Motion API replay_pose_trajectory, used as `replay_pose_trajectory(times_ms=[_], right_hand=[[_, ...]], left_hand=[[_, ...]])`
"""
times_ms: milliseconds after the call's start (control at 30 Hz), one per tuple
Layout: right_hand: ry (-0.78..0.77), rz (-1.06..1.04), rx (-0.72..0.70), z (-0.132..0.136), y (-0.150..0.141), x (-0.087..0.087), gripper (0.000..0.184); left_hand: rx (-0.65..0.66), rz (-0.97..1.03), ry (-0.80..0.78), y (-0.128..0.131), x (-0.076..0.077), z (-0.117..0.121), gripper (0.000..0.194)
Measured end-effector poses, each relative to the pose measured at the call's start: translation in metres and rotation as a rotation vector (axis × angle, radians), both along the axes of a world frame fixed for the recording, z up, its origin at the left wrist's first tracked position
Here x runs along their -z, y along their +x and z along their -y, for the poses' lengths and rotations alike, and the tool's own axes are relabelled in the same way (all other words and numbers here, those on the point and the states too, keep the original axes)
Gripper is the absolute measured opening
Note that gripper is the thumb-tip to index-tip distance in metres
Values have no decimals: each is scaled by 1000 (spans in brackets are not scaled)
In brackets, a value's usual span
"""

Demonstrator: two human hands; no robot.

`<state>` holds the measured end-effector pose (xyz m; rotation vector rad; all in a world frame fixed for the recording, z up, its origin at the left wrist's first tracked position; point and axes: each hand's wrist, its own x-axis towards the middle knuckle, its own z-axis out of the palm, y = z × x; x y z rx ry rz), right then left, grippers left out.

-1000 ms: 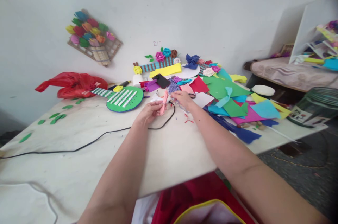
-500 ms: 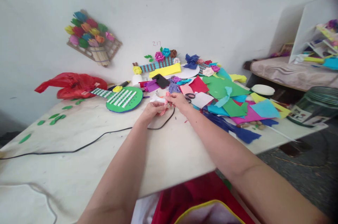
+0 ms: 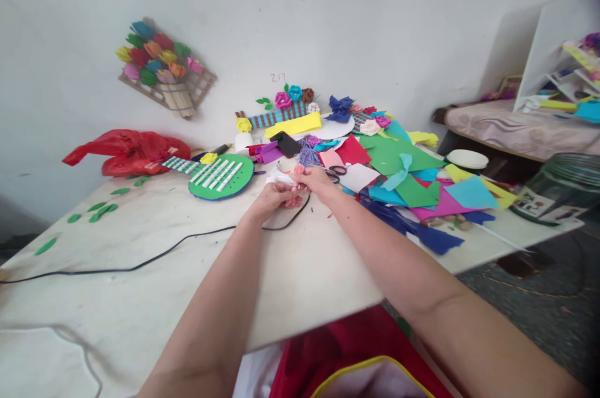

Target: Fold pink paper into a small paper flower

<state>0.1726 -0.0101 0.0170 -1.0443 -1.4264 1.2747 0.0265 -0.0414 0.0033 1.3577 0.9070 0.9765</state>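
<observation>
Both my hands meet over the middle of the white table (image 3: 140, 285). My left hand (image 3: 269, 198) is closed round a small pink paper piece (image 3: 295, 200), with a white piece (image 3: 277, 178) sticking up from its fingers. My right hand (image 3: 316, 180) pinches the top of the same pink piece. A black cable (image 3: 140, 263) loops under my hands. Black-handled scissors (image 3: 336, 171) lie just right of my right hand.
Coloured paper sheets (image 3: 412, 189) are heaped at the right. A green disc with white strips (image 3: 220, 176), a red plastic bag (image 3: 129, 151) and green leaf cut-outs (image 3: 100, 207) lie at the left. Paper flowers (image 3: 293, 98) line the wall. A white bowl (image 3: 466, 160) sits at the far right.
My right hand has drawn in from beside the scissors to meet my left hand. The pink piece, first upright, now sits lower between both hands.
</observation>
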Motion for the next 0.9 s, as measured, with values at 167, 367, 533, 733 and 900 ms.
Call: replay_pose_trajectory(times_ms=[167,367,533,733,900], right_hand=[[-2,-2,-10,-5,1,4,20],[-30,-70,-73,-4,2,2,24],[-61,-131,-143,-3,2,4,27],[-21,-139,-148,-3,0,7,28],[-4,-114,-99,-3,-3,9,27]], left_hand=[[32,33,-18,-1,0,0,28],[76,51,-74,-6,-2,0,27],[89,111,-115,-9,-2,1,24],[90,139,-110,-9,-1,2,24],[41,110,-118,-7,1,0,29]])
